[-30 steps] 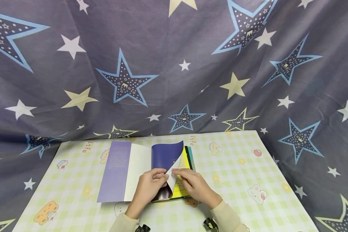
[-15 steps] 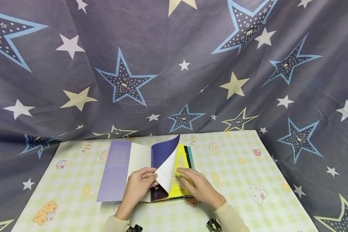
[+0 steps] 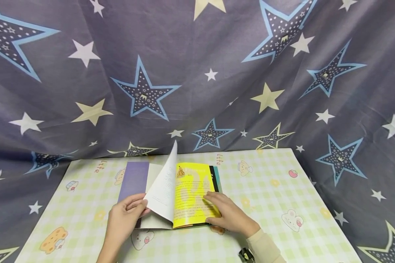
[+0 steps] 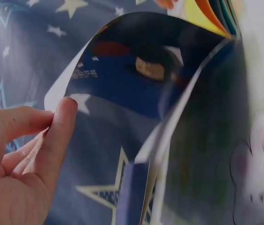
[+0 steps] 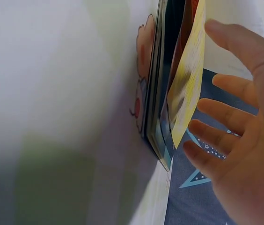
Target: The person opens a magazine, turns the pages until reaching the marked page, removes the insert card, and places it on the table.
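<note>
A book [image 3: 191,197] lies spread on the table, its right side showing a bright yellow page with print and a small picture. Between thumb and fingers my left hand [image 3: 124,215] pinches the edge of a lifted page [image 3: 162,190], white with faint print on the side facing me. In the left wrist view that page [image 4: 122,89] bows upward, its dark blue underside showing. My right hand [image 3: 228,212] lies at the right edge of the yellow page, fingers extended; the right wrist view shows the hand [image 5: 239,103] spread beside the yellow page's edge [image 5: 188,79]. A purple flap [image 3: 135,179] extends at left.
The table [image 3: 283,190] has a green checked cloth with cartoon figures. Behind it hangs a dark curtain [image 3: 184,54] patterned with stars. A black strap device [image 3: 246,255] sits at the right wrist.
My left hand has moved left with the pinched page, which has swung up and over from the right. More of the yellow page shows. My right hand has stayed near the right edge.
</note>
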Action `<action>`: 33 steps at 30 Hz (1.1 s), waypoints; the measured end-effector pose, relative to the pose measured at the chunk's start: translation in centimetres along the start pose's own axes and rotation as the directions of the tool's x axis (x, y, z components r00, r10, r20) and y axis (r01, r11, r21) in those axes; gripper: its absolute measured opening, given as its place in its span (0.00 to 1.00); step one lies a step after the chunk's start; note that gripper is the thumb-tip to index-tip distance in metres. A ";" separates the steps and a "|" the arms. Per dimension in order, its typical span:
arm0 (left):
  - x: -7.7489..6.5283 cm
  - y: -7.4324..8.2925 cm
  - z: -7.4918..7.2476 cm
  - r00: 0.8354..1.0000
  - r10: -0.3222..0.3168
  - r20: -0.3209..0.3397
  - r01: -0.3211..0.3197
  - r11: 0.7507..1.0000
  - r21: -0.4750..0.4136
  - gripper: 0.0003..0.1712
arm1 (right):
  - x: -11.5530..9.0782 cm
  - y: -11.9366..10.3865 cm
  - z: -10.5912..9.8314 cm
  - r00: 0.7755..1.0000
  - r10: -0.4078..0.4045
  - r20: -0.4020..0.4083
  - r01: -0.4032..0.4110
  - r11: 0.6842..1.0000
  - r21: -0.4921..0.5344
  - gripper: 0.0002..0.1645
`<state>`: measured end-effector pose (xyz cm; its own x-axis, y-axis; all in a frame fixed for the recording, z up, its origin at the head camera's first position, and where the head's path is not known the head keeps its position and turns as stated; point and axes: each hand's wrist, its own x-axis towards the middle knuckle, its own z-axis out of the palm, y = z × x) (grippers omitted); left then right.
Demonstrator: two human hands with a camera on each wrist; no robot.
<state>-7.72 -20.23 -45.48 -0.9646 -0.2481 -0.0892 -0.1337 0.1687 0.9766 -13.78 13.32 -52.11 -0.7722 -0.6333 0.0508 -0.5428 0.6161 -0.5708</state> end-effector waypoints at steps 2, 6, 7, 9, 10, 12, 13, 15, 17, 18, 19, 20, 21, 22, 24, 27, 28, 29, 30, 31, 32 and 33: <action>-0.1 -0.4 -0.8 1.000 -0.008 -0.021 0.008 1.000 0.007 0.16 | 0.0 0.1 0.1 1.000 0.000 0.013 0.000 1.000 -0.013 0.44; -0.3 -1.4 -2.3 0.997 -0.040 -0.071 0.041 0.999 0.016 0.17 | 0.0 0.2 0.3 0.999 -0.003 0.037 0.003 1.000 -0.016 0.45; -0.4 -1.6 -2.7 0.995 -0.053 -0.083 0.054 0.998 0.019 0.17 | -0.1 0.2 0.4 0.999 -0.003 0.041 0.004 1.000 -0.013 0.46; -0.6 -2.1 -3.3 0.992 -0.073 -0.104 0.077 0.997 0.033 0.18 | -0.1 0.2 0.4 0.999 -0.005 0.042 0.006 1.000 -0.015 0.46; -0.7 -2.3 -3.6 0.989 -0.087 -0.118 0.093 0.995 0.042 0.18 | -0.1 0.2 0.4 0.999 -0.005 0.040 0.006 1.000 -0.019 0.46; -0.8 -2.7 -4.2 0.986 -0.101 -0.136 0.108 0.993 0.048 0.19 | -0.1 0.3 0.5 0.999 -0.004 0.038 0.005 1.000 -0.027 0.46; -0.9 -2.9 -4.4 0.983 -0.113 -0.144 0.121 0.991 0.053 0.19 | -0.1 0.4 0.5 0.999 -0.003 0.038 0.004 1.000 -0.031 0.46; -0.9 -3.4 -4.8 0.978 -0.137 -0.160 0.149 0.987 0.065 0.20 | -0.1 0.5 0.6 0.999 0.000 0.039 0.002 0.999 -0.042 0.45; -0.9 -3.9 -5.2 0.972 -0.156 -0.176 0.174 0.981 0.091 0.20 | -0.1 0.5 0.6 0.999 0.004 0.041 -0.002 0.999 -0.045 0.44; -0.8 -4.2 -5.4 0.968 -0.170 -0.182 0.191 0.976 0.102 0.20 | -0.1 0.4 0.6 0.999 0.006 0.042 -0.004 0.999 -0.047 0.44; -0.8 -4.4 -5.5 0.965 -0.183 -0.188 0.206 0.972 0.116 0.20 | -0.1 0.4 0.6 0.999 0.008 0.044 -0.006 0.999 -0.049 0.44; -0.8 -4.7 -5.7 0.963 -0.189 -0.193 0.216 0.968 0.131 0.20 | -0.1 0.4 0.6 0.999 0.010 0.045 -0.007 0.999 -0.051 0.43; -0.7 -5.0 -5.9 0.961 -0.195 -0.195 0.225 0.963 0.146 0.20 | -0.1 0.3 0.6 0.999 0.012 0.047 -0.009 0.999 -0.050 0.43; -0.7 -5.3 -6.0 0.960 -0.200 -0.195 0.232 0.960 0.157 0.20 | -0.1 0.3 0.6 0.999 0.012 0.047 -0.010 0.999 -0.051 0.43; -0.6 -5.9 -6.3 0.958 -0.213 -0.190 0.245 0.955 0.166 0.20 | 0.0 0.3 0.7 0.999 0.011 0.049 -0.009 0.999 -0.054 0.42; -0.5 -6.6 -6.6 0.959 -0.225 -0.171 0.257 0.946 0.197 0.21 | -0.1 0.3 0.7 0.999 0.011 0.050 -0.008 0.998 -0.060 0.40; -0.4 -6.8 -6.7 0.960 -0.227 -0.164 0.259 0.942 0.212 0.21 | -0.1 0.3 0.7 0.999 0.010 0.050 -0.007 0.998 -0.063 0.40; -0.3 -7.0 -6.8 0.959 -0.230 -0.162 0.265 0.934 0.240 0.22 | -0.1 0.4 0.7 0.999 0.010 0.049 -0.006 0.998 -0.066 0.39; -0.3 -7.1 -6.9 0.961 -0.227 -0.160 0.264 0.923 0.279 0.22 | -0.1 0.4 0.7 0.999 0.009 0.048 -0.005 0.998 -0.068 0.38; -0.2 -7.2 -7.0 0.962 -0.224 -0.158 0.264 0.912 0.314 0.22 | -0.1 0.4 0.7 0.999 0.008 0.047 -0.005 0.998 -0.070 0.38; -0.1 -7.3 -7.0 0.963 -0.218 -0.161 0.262 0.898 0.353 0.22 | -0.1 0.5 0.7 0.999 0.009 0.048 -0.006 0.997 -0.072 0.37; -0.1 -7.4 -7.0 0.963 -0.211 -0.167 0.262 0.881 0.393 0.22 | -0.2 0.5 0.7 0.999 0.010 0.048 -0.006 0.997 -0.074 0.37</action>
<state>-5.05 -28.14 -51.28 -0.8627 -0.4340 -0.2595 -0.4596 0.4590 0.7603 -13.71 13.41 -52.94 -0.7610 -0.6488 0.0060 -0.5607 0.6530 -0.5091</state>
